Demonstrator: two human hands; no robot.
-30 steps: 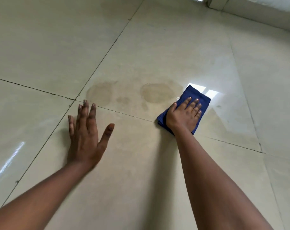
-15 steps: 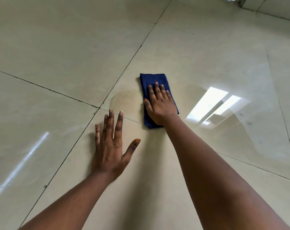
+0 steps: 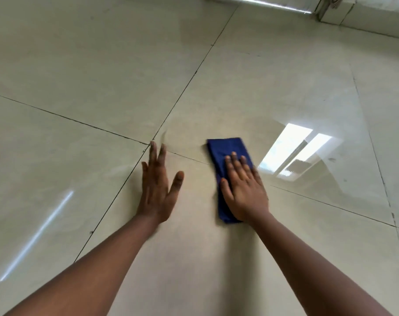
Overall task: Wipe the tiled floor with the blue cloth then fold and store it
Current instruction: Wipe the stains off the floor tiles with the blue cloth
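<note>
Blue cloth point(image 3: 225, 153), folded into a narrow oblong, flat on the tiled floor point(image 3: 102, 65) just right of where two grout lines point(image 3: 184, 87) cross. Lies lengthwise away from the body, far end bare, near end poking out beside the wrist. Pinned under the right hand point(image 3: 245, 192): palm down, fingers straight and slightly spread, pressing rather than clutching, nothing curled round an edge. Left hand point(image 3: 157, 190) likewise open and flat on bare tile just beside the cloth, thumb splayed, apparently bracing the body; somewhat blurred.

Looks soft, light and limp, with no stiffness of its own, so likely to bunch or unfold if pushed from one corner. Probably slides easily on glazed tile, needing steady downward weight through the whole palm. For folding, best pinched at the two far corners or along a short edge, both within reach of the fingertips. Not fragile; safe to squeeze or wring. Dampness impossible to judge.

Pale beige tile underneath, large format, highly glossy, dark thin joints. Shows a bright window reflection point(image 3: 294, 151) right of the cloth and a thin light streak point(image 3: 36, 236) at the left. Faint dull smear near the crossing, maybe moisture, hard to tell. Skirting point(image 3: 365, 21) along the far edge, top right. No storage place visible.
</note>
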